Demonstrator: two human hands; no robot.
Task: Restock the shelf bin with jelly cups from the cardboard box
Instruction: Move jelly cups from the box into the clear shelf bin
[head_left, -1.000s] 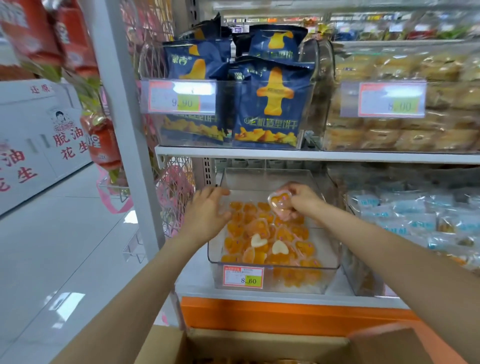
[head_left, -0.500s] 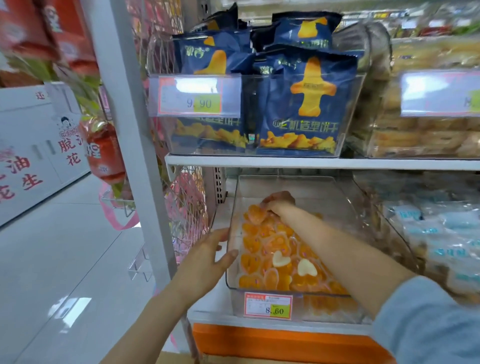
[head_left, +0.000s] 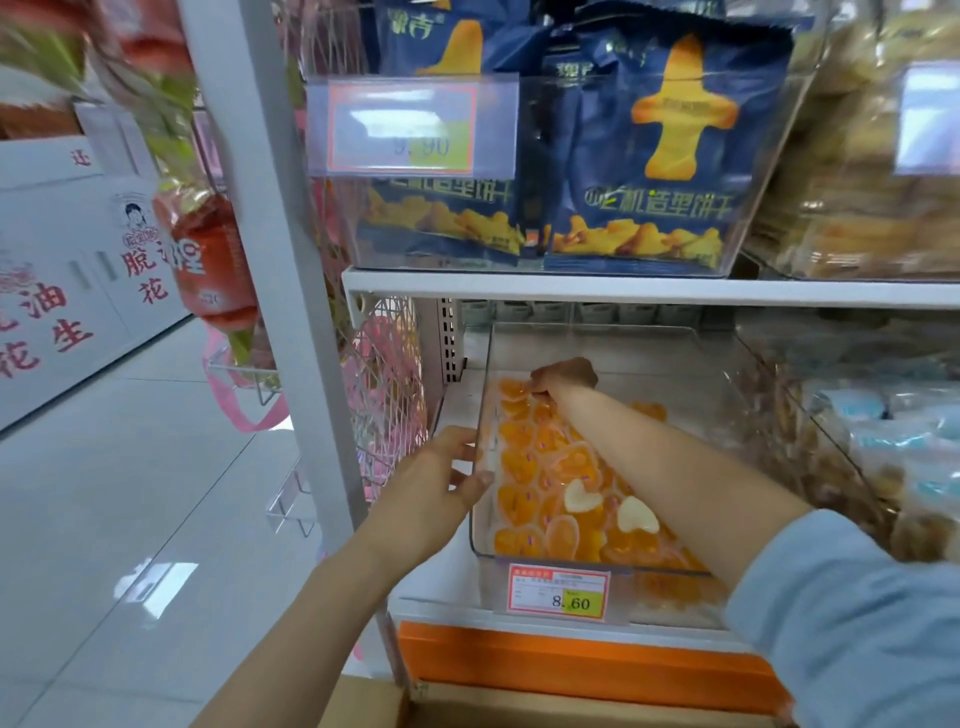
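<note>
Shelving (head_left: 623, 288) of white metal fills the view, its upper board carrying blue snack bags (head_left: 670, 156). On the lower board sits the clear shelf bin (head_left: 623, 348), open on top, with orange jelly cups (head_left: 522, 467) lying in a layer along its left side and front. At the bottom edge a strip of the cardboard box (head_left: 467, 706) shows, its contents out of sight. The right hand (head_left: 563, 376), arm in a pale blue sleeve (head_left: 857, 623), reaches to the bin's far left corner, fingers curled down onto the cups there; whether its grip holds a cup I cannot tell. The left hand (head_left: 436, 493) lies against the outside of the bin's left wall, grip wide, fingers straight. Two white heart-shaped cups (head_left: 582, 496) lie among the orange ones near the front. A price tag (head_left: 558, 592) reading 8.60 is fixed to the bin's front.
</note>
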